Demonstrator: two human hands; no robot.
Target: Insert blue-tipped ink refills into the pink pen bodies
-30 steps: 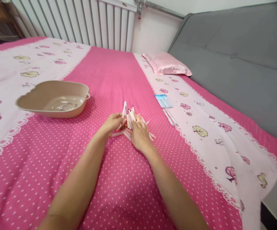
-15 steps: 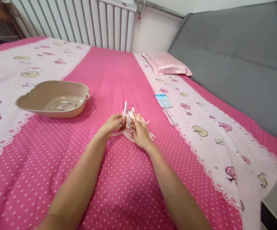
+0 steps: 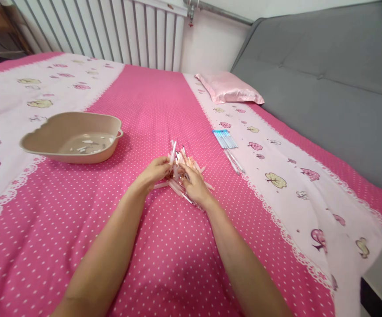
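A loose pile of slim pens (image 3: 175, 187), mostly white and pale pink, lies on the pink bedspread (image 3: 145, 246) in front of me. My left hand (image 3: 156, 171) is closed at the pile's left side. A whitish pen (image 3: 173, 152) stands almost upright from between its thumb and fingers. My right hand (image 3: 194, 182) is bent over the pile's right side, its fingers curled in among the pens. What those fingertips grip is too small and too covered to make out.
Left of my arms stands a beige plastic basin (image 3: 68, 157) with small white pieces on its floor. To the right lie a row of blue-topped pens (image 3: 224, 139) and a pair of thin clear pens (image 3: 233, 161). Farther off are a pink pillow (image 3: 229, 88) and a grey padded headboard (image 3: 316, 75).
My right hand has shifted slightly on the pile, and a white pen now shows below its fingers. The pen in my left hand leans a little more to the right.
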